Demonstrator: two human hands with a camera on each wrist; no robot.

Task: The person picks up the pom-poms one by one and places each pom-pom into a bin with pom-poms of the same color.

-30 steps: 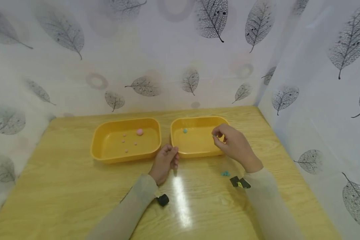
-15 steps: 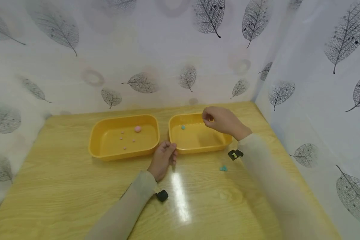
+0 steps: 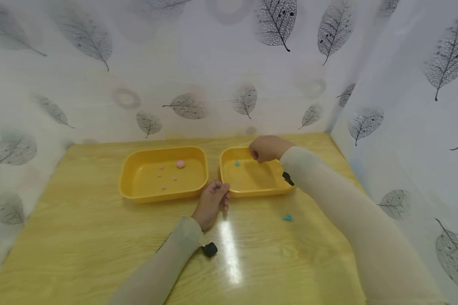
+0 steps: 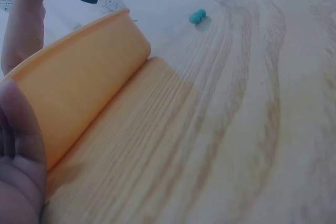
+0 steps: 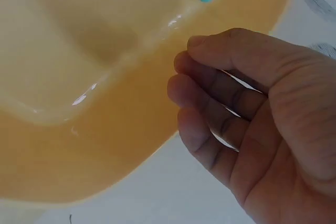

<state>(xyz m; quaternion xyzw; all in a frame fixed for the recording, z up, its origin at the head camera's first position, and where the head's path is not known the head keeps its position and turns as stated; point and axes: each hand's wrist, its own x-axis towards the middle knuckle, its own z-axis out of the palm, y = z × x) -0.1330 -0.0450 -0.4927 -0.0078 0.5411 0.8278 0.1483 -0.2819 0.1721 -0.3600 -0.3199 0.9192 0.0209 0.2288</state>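
Note:
My left hand (image 3: 211,203) holds the near left corner of the right yellow tray (image 3: 259,194), thumb at the rim and fingers curled. In the left wrist view, part of that hand (image 4: 20,145) lies against the tray's outer wall (image 4: 89,77). My right hand (image 3: 269,148) is over the tray's far side. In the right wrist view, the thumb of the right hand (image 5: 252,93) meets the index fingertip, the other fingers bent; I cannot tell whether something small is pinched there. A small teal ball (image 3: 238,163) lies inside this tray, near its far left.
Left of it stands another yellow tray (image 3: 164,197) with a larger pink ball (image 3: 180,164) and several tiny pink ones. A little cluster of teal balls (image 3: 288,217) sits on the wooden table (image 3: 252,262). Leaf-patterned cloth (image 3: 210,63) closes off the back and sides.
My right hand has moved left and away from me across the right tray, its palm turning downward. The left hand has kept its place at the tray corner.

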